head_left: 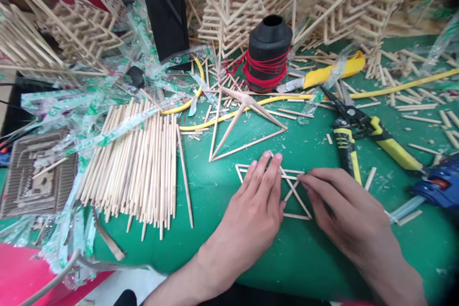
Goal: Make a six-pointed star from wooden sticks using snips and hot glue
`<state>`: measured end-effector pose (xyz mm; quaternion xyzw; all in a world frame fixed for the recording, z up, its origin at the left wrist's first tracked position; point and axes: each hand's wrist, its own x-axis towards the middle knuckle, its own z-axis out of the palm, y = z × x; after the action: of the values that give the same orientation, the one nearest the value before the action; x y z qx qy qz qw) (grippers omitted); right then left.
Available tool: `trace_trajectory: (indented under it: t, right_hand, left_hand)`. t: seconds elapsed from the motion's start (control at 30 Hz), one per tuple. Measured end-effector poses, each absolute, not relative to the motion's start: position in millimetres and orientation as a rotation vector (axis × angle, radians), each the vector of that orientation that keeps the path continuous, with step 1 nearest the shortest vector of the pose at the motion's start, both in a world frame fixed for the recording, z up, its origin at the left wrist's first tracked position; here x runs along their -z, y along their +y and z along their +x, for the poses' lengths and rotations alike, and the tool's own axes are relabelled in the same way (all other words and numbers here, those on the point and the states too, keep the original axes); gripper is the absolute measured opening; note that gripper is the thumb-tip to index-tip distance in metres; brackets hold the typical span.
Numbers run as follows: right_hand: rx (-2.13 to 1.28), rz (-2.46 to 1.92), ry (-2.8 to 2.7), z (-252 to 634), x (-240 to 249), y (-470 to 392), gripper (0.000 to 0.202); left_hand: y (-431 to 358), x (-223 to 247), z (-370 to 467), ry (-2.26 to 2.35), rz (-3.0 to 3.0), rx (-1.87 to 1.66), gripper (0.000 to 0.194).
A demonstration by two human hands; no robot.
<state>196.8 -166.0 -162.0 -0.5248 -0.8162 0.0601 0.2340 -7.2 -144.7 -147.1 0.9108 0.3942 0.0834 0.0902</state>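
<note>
On the green table top lies a flat frame of thin wooden sticks (pixel 296 196) crossing one another. My left hand (pixel 256 205) rests over its left part, fingers stretched out and pressing down, hiding some of the sticks. At the frame's right corner my right hand (pixel 340 210) pinches the end of a wooden stick (pixel 289 176) between thumb and fingers. Just beyond my hands stands a star-shaped stick frame (pixel 246 100) with raised struts meeting at a point. To the left is a pile of loose wooden sticks (pixel 132 167), with one stick (pixel 184 177) lying apart beside it.
A black spool (pixel 270 43) wound with red thread stands behind. Yellow-handled pliers (pixel 353 114), a yellow utility knife (pixel 335 71) and a blue glue gun (pixel 441 179) lie right. A yellow cable (pixel 272 100) crosses the table; cardboard (pixel 17 172) lies left, stick structures (pixel 233 24) behind.
</note>
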Motion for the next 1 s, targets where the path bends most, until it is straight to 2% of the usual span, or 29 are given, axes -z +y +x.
trace_trajectory:
  t: [1.0]
  right_hand:
    - [-0.186, -1.428, -2.228, 199.0, 168.3, -167.3, 0.031]
  left_hand:
    - [-142.2, 150.5, -11.8, 1.049, 2.59, -0.25, 0.046]
